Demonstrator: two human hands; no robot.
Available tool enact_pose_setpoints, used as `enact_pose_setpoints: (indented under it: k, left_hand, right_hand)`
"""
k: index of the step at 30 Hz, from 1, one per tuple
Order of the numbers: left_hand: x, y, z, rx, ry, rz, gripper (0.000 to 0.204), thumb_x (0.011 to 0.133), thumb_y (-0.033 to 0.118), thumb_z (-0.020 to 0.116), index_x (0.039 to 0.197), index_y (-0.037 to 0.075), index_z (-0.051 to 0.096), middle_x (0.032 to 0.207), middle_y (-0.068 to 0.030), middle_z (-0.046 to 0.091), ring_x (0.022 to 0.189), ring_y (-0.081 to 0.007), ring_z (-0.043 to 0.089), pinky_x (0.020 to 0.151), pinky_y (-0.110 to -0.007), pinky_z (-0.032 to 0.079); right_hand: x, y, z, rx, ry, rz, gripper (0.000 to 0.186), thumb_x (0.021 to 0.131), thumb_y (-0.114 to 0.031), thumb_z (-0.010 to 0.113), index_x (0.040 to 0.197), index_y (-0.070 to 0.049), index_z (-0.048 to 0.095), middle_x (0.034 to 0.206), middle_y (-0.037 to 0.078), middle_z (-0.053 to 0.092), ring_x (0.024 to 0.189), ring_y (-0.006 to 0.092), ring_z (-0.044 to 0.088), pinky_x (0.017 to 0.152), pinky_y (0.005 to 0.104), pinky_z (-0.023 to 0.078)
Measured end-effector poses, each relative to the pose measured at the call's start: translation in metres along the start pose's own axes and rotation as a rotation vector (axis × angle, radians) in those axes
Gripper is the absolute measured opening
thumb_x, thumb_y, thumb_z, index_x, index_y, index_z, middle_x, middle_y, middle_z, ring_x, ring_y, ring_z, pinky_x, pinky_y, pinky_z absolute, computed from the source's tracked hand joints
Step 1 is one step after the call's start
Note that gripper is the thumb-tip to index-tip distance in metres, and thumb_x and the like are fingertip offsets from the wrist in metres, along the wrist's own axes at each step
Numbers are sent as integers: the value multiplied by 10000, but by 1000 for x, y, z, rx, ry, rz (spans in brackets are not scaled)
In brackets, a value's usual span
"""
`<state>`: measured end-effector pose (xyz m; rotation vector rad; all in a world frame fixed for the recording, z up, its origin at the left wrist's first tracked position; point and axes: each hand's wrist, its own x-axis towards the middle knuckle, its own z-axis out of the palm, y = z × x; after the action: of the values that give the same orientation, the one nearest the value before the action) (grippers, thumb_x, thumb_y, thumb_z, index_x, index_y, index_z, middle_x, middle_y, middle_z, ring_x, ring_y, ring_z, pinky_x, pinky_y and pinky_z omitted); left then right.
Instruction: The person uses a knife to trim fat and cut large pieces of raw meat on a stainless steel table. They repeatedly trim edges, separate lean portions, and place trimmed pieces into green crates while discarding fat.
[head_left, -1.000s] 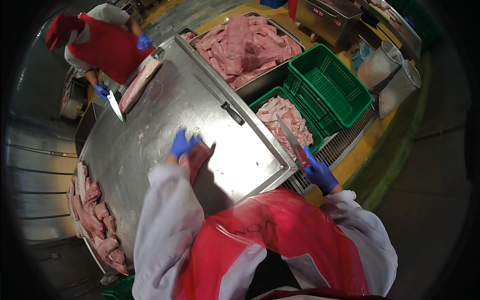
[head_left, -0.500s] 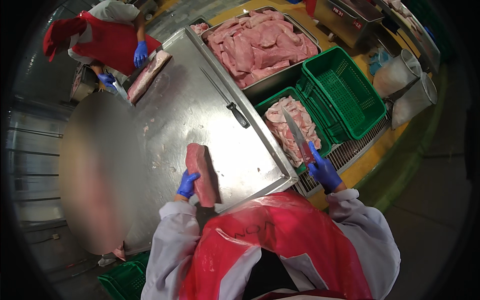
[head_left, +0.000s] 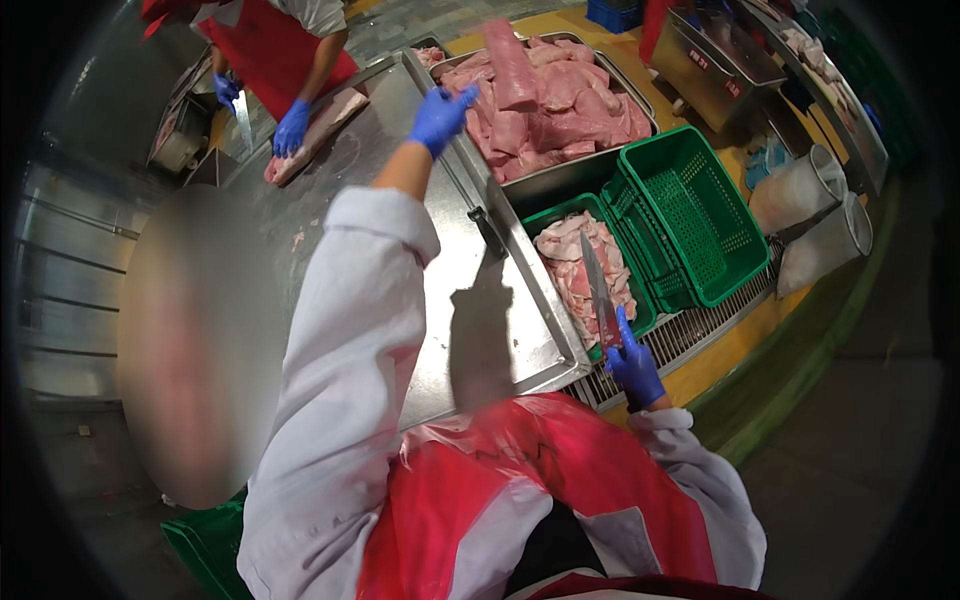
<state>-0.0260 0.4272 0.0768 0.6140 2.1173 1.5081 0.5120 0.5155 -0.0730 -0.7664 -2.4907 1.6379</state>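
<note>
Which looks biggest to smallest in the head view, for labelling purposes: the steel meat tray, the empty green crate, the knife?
1. Steel meat tray, largest.
2. Empty green crate; it sits nearer than the tray, so the gap is unsure.
3. Knife in the right hand, clearly smallest.

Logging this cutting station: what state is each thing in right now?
Left hand: blue-gloved, outstretched, open beside the large steel meat tray, heaped with pink slabs.
Right hand: grip closed on long steel knife, blade up.
Near green plastic crate: holds meat pieces.
Far green crate: empty.
</note>
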Motion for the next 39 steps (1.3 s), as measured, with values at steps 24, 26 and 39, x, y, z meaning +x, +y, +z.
enact_pose_setpoints:
  k: [24,26,39]
  left_hand:
    - [-637,-487,-513,382,1540,-244,397,861,221,778,1177,26,637,957,-128,708,803,-230,690,764,-355,565]
    - [-670,-514,-569,318,1696,-399,517,840,263,810,1232,2,594,1022,-147,692,856,-262,679,819,-373,555]
    - [-772,-618,-779,133,1964,-1013,1294,610,590,896,1483,-168,315,1558,-324,375,1440,-397,420,1167,-413,387]
  right_hand:
    - [72,-202,300,-291,-666,-34,835,975,12,516,1658,-279,132,722,56,630,554,106,562,506,294,480]
    - [68,-215,331,-344,-691,-21,843,963,3,520,1659,-261,123,731,78,645,555,122,583,510,304,495]
    - [53,-297,403,-611,-675,117,865,958,32,487,1661,-264,78,743,70,655,570,116,593,520,294,518]
